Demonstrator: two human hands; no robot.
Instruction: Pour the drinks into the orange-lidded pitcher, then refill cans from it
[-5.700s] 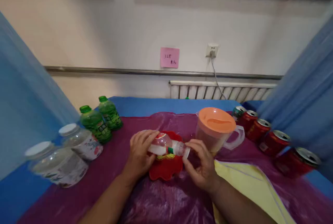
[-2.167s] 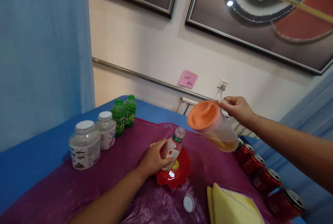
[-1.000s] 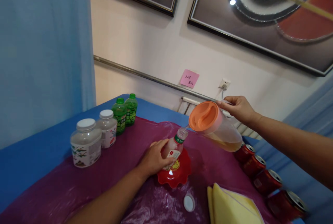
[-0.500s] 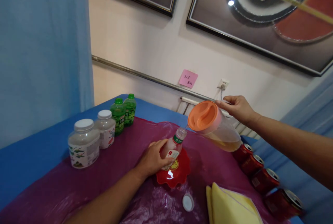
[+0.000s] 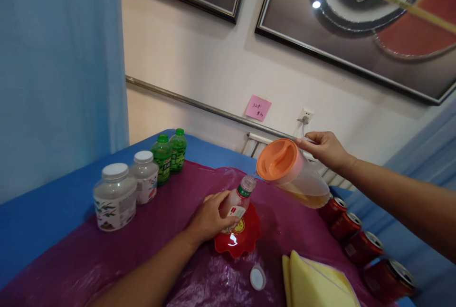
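Note:
My left hand (image 5: 213, 214) is wrapped round a clear bottle (image 5: 239, 197) with a green neck band and a white label. The bottle is uncapped and leans a little to the right, over a red scalloped dish (image 5: 245, 238). In my right hand (image 5: 326, 148) is the handle of a clear plastic pitcher (image 5: 306, 183) with an orange lid (image 5: 278, 159). The pitcher is tipped to the left, its spout close to the bottle's mouth, and yellowish liquid lies along its lower side. Whether a stream is running is hard to make out. A white cap (image 5: 257, 277) lies in front of the dish.
Two white-lidded jars (image 5: 114, 197) and two green bottles (image 5: 162, 159) stand at the left. Several red cans (image 5: 363, 248) line the right side, by a folded yellow cloth (image 5: 317, 283). Purple plastic sheeting (image 5: 149, 250) covers part of the blue table surface (image 5: 32, 221).
The pitcher's lid end has dipped very slightly. Both hands keep their hold, and everything else stays where it was.

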